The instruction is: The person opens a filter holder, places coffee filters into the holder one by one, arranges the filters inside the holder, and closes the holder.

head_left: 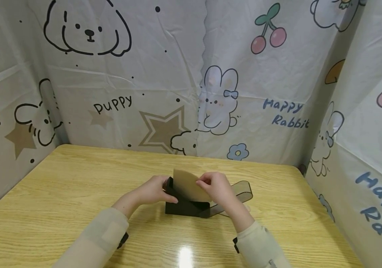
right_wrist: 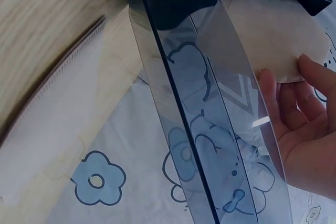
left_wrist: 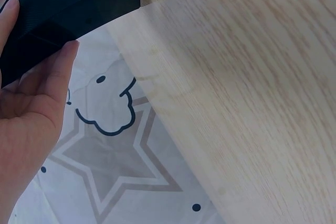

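Note:
My left hand (head_left: 151,190) grips a black holder box (head_left: 185,209) at its left end, thumb along the near side. In the left wrist view its fingers (left_wrist: 65,69) lie along the ridged box (left_wrist: 100,6). The clear smoky lid (head_left: 244,188) of the box is swung open toward the right. With thumb and fingertips my right hand (head_left: 218,188) pinches the upper right edge of a tan paper coffee filter (head_left: 188,184), which stands up out of the box. The right wrist view shows the crimped seam of this filter (right_wrist: 273,30), its lower part hidden inside the box.
Another paper filter (right_wrist: 60,98) with a crimped edge lies on the wooden table (head_left: 77,193), right of the box and partly behind the lid in the head view. Printed cloth (head_left: 164,74) hangs behind the table and along both sides.

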A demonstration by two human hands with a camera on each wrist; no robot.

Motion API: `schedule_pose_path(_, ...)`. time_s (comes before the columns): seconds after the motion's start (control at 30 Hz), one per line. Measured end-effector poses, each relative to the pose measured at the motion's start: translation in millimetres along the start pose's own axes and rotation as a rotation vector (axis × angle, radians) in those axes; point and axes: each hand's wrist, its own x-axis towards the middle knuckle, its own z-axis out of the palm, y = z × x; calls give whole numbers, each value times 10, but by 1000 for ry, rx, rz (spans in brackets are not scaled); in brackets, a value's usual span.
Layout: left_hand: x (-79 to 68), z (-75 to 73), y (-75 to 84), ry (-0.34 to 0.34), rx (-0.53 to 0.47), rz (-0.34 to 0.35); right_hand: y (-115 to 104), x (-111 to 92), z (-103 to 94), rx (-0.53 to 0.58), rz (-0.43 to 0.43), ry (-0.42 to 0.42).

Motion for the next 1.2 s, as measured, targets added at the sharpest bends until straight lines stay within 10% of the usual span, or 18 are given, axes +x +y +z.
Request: schedule_pose_path(1.2, -13, 6, -4, -15, -56, -3, 106, -24, 228, -88, -72, -93)
